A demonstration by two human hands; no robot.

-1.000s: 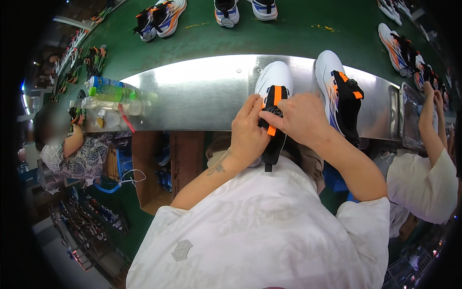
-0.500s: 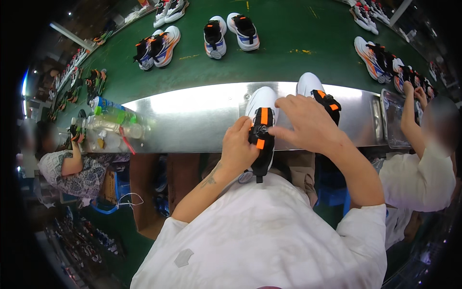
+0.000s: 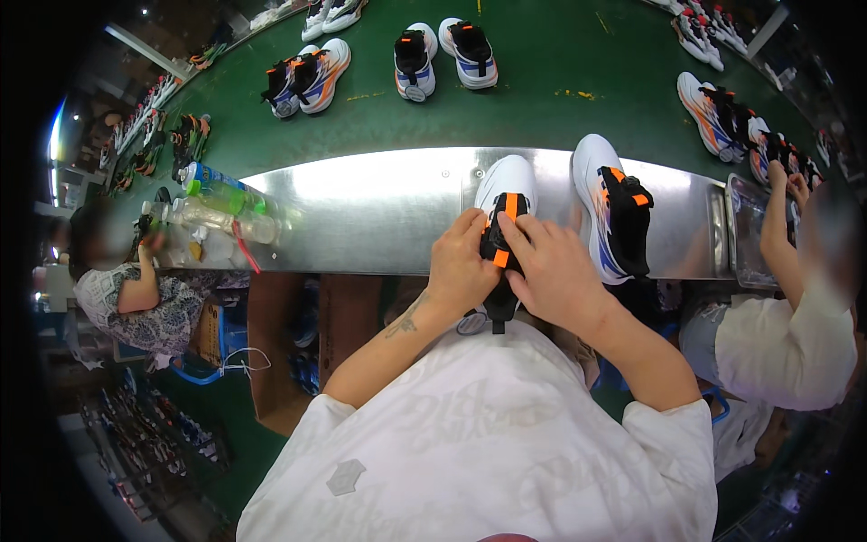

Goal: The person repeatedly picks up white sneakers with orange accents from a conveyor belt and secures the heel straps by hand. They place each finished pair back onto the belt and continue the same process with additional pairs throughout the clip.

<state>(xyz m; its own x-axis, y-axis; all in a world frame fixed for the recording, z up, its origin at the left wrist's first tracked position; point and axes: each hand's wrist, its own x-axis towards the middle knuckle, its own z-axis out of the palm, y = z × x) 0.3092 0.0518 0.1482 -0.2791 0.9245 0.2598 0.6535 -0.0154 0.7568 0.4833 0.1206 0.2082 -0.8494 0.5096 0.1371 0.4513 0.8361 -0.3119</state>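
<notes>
Lowered since half a second ago, when it hung spread beside the strap, your right hand [image 3: 562, 278] now touches the white shoe [image 3: 506, 182] in front of you. It is half open, fingers slightly bent at the black-and-orange strap [image 3: 511, 208]; whether they pinch anything, this view does not tell. Your left hand [image 3: 459, 266] curls around the shoe's left side, holding it. The shoe points its toe away from you over the steel ledge [image 3: 361, 217], its heel past the near edge. Its strap sits over the instep, yet with both hands on it, this one looks unfinished. Just to its right on the ledge stands a matching shoe [image 3: 623, 221], strap in place, untouched; whether it is finished is unclear. Farther off, on the green table [image 3: 542, 122], similar pairs [image 3: 415, 68] stand, perhaps done or waiting.
</notes>
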